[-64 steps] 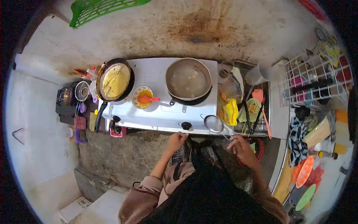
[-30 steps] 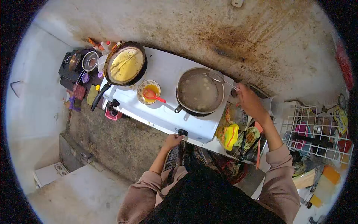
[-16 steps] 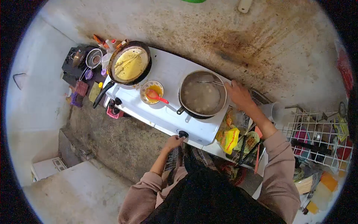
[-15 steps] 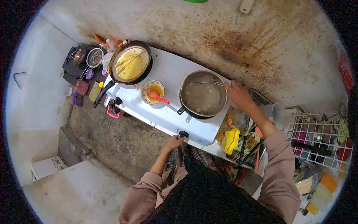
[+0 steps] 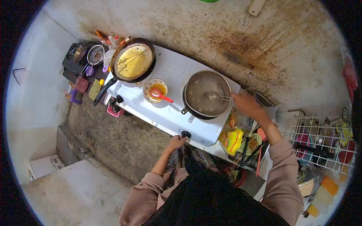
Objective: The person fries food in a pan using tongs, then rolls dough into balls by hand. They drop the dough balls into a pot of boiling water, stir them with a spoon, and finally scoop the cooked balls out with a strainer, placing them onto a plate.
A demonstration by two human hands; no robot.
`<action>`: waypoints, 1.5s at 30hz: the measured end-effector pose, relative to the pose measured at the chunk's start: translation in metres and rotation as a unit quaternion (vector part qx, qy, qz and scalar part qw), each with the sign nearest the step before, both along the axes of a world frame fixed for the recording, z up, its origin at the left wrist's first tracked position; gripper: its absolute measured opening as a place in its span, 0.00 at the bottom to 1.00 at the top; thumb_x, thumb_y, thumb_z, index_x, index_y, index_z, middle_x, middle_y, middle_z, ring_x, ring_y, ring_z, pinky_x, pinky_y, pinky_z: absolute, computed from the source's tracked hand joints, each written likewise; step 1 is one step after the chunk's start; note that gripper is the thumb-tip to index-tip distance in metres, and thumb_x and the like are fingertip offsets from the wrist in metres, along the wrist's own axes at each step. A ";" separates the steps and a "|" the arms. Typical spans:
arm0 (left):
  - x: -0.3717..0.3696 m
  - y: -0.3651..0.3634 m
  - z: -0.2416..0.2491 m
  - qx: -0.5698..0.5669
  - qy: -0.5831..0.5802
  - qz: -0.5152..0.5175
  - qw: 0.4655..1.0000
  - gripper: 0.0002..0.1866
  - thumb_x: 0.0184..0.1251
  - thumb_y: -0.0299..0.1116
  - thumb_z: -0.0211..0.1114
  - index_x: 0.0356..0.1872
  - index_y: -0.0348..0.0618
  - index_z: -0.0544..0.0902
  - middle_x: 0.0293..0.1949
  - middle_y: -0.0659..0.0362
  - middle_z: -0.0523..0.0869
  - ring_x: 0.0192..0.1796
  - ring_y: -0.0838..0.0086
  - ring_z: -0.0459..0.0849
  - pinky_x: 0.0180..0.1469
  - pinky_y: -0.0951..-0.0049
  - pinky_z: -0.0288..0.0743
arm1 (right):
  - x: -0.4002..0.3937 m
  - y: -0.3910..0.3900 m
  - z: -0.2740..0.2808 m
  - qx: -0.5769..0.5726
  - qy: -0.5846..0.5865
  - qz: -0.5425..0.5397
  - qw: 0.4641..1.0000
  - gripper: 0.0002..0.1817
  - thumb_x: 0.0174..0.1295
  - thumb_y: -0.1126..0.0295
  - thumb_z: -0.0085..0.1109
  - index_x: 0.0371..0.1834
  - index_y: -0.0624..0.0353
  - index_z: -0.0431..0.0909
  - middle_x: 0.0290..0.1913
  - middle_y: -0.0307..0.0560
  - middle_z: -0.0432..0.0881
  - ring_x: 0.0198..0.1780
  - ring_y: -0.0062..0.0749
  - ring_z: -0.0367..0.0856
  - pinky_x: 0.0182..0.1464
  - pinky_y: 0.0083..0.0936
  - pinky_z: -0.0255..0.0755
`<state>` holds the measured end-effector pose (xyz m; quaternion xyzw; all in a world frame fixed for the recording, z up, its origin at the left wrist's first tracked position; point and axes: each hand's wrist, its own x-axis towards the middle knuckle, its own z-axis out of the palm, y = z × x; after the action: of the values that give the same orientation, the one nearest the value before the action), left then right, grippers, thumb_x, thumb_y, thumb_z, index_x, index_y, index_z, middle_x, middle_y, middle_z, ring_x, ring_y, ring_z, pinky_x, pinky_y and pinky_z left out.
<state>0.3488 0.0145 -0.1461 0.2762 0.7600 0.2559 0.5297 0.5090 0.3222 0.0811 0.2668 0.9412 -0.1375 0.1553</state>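
My right hand point(image 5: 247, 104) is closed around the wire handle of a metal skimmer point(image 5: 212, 95), at the right rim of a deep pot point(image 5: 185, 83). The skimmer's bowl sits in the cloudy liquid, with pale lumps in it or beside it. More pale lumps show around it in the liquid. At the front of the white stove point(image 5: 171, 118), my left hand point(image 5: 176, 142) grips the black knob point(image 5: 185, 134) between its fingers. The pot rests on the right burner, above that knob.
On the left burner stands a frying pan point(image 5: 115, 56) holding something yellow and a whisk-like utensil. Between the burners is a patterned bowl point(image 5: 145, 94) with orange liquid and a red spoon point(image 5: 162, 96). Right of the stove lie a yellow packet point(image 5: 234, 141) and utensils, near a white wire rack point(image 5: 313, 126).
The skimmer has moved from the pot's back edge toward the middle right, along with my right hand, which came down slightly. My left hand remains on the knob. The view has shifted a little.
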 end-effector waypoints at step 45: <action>-0.103 -0.085 -0.022 -0.020 0.164 -0.347 0.923 0.23 0.54 0.53 0.57 0.31 0.40 0.82 0.33 0.43 0.81 0.38 0.51 0.80 0.39 0.56 0.73 | -0.019 -0.082 -0.057 0.105 0.141 -0.263 0.949 0.09 0.60 0.66 0.41 0.35 0.61 0.65 0.25 0.62 0.75 0.30 0.56 0.76 0.32 0.47 0.68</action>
<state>0.2462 -0.0705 -0.1679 0.5506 0.6974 -0.0080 0.4588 0.4896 0.2402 0.0240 0.4975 0.8591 -0.1098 -0.0493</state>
